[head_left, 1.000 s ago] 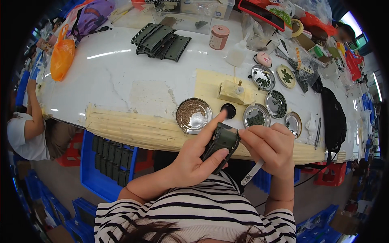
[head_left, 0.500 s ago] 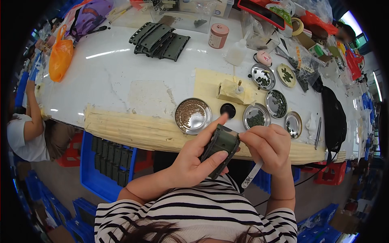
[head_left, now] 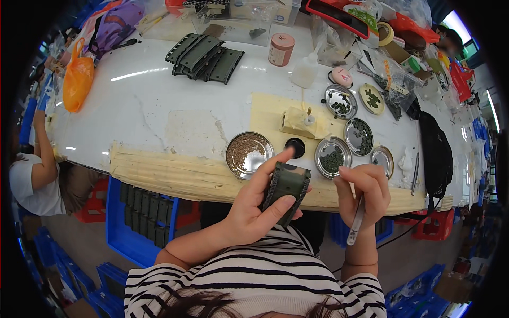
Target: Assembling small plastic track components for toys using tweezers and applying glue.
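Observation:
My left hand [head_left: 248, 212] grips a dark green, curved model part [head_left: 289, 186] with ridged, track-like edges and a brownish patch near its top. The fingers and thumb wrap its sides, and its underside is hidden. To the right, my right hand [head_left: 370, 192] is closed around a pair of tweezers [head_left: 357, 222], whose pale broad end sticks out below the palm. The tips are hidden or too small to make out. That hand is apart from the part, just below a round metal dish [head_left: 318, 165] of small green pieces. A small black cup [head_left: 295, 153] stands beyond my left index finger.
A metal dish [head_left: 229, 163] of brown bits stands left of a tape-wrapped block [head_left: 298, 125]. More dishes [head_left: 347, 147] of green parts lie right. Stacked green panels [head_left: 204, 59] and a pink jar [head_left: 281, 49] sit farther back. A blue crate [head_left: 112, 222] holds green parts below left.
My right hand has moved right, away from the green part, with the tweezers now more upright. My left hand has tilted the part slightly and shifted it a little left.

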A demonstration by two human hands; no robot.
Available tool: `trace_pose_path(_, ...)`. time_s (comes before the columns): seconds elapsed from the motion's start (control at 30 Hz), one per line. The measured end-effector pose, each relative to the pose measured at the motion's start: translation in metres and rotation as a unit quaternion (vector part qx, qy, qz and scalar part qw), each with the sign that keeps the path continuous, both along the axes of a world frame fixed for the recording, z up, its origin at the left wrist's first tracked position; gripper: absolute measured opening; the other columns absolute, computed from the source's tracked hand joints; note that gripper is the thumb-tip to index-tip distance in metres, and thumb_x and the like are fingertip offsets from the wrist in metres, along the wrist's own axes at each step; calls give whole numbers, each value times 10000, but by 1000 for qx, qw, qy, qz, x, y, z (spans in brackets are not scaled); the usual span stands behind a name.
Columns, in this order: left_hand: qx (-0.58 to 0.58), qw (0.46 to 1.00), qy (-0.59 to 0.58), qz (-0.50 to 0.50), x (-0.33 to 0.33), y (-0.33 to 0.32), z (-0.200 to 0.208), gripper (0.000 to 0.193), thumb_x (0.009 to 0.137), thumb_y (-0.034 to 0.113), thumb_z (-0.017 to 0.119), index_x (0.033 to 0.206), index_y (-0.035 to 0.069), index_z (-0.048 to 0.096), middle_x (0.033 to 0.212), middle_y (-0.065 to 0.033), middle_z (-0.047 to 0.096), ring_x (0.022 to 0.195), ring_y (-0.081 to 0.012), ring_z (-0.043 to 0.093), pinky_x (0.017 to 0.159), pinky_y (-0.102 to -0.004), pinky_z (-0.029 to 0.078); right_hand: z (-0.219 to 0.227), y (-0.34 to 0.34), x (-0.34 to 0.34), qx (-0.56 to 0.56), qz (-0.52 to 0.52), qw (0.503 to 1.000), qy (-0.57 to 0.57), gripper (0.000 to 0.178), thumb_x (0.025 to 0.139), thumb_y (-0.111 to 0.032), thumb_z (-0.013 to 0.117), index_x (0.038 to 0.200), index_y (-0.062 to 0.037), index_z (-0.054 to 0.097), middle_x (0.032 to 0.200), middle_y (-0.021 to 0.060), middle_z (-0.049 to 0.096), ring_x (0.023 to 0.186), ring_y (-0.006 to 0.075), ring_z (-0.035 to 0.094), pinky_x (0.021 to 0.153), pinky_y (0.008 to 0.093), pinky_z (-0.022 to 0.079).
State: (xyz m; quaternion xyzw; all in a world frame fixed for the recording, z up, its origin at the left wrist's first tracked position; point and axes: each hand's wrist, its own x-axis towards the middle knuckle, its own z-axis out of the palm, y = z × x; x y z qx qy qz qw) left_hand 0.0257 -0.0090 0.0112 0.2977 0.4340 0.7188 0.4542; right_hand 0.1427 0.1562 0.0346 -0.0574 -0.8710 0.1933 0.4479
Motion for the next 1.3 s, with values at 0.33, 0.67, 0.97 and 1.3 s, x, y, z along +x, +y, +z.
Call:
trace_pose_path(0.33,-2,1000,11,1,-2,-1,-8,585,957,73,466,1454,68,156,1169,-192,561,937,-190,630,843,-338,529,2,81,68,-171,-220,942,-185,95,777,-6,684,860,4,640,745,40,610,626,95,524,548,214,384)
trace_pose_path(0.67,2,1000,2,-14,-1,0,-10,551,961,76,470,1438,65,192,1164,-181,564,937,-181,623,851,-345,525,2,105,61,-204,-199,887,-364,112,803,-64,662,855,28,624,672,115,604,580,147,533,561,289,419)
trace_pose_path(0.97,-7,1000,-14,-2,-2,-1,-10,538,960,61,462,1434,72,208,1159,-176,568,926,-177,626,844,-338,528,-9,110,68,-118,-175,905,-369,84,839,-33,586,857,20,524,707,139,539,613,247,499,597,327,415)
trace_pose_path(1.3,-15,1000,-19,-7,-2,0,-11,549,962,61,455,1444,83,193,1150,-179,572,919,-177,629,835,-336,531,-9,110,74,-84,-189,910,-360,177,762,104,522,898,1,473,776,173,573,726,347,577,654,380,448)
